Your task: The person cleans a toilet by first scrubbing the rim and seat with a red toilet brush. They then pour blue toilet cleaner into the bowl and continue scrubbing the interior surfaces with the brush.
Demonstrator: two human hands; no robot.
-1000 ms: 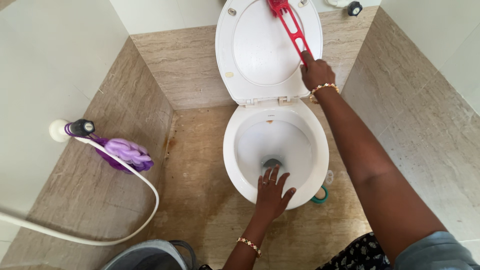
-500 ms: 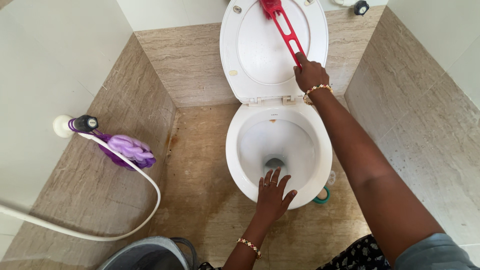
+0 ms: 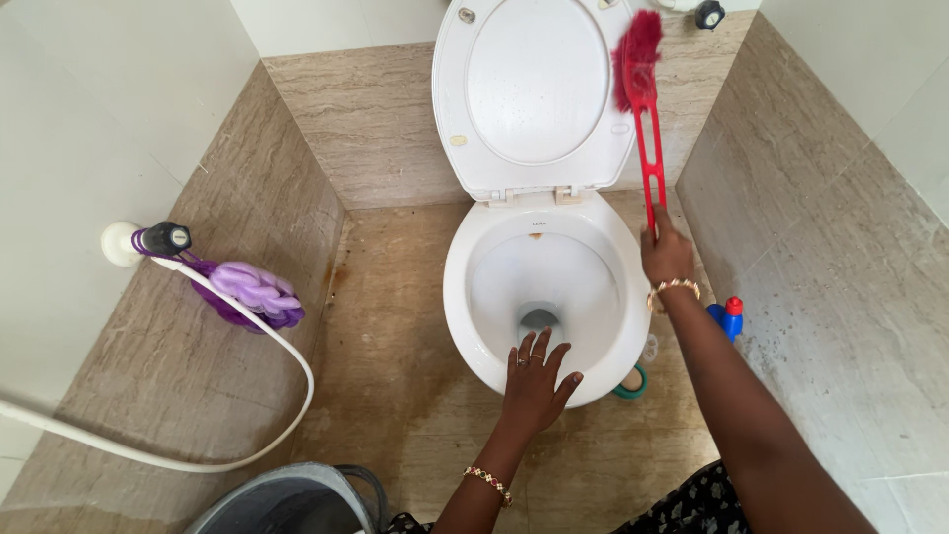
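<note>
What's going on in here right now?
A person leans over a white toilet with its lid raised. The right hand grips a red long-handled brush, its bristles up beside the lid's right edge. The left hand rests on the bowl's front rim.

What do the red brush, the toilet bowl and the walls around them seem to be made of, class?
Red brush, held in the right hand: probably moulded plastic, with a uniform glossy slotted handle and fuzzy bristle head. Toilet bowl, under the left hand: likely glazed ceramic, smooth, white and reflective. Lower walls: apparently polished stone or stone-look tile, beige and veined.
</note>
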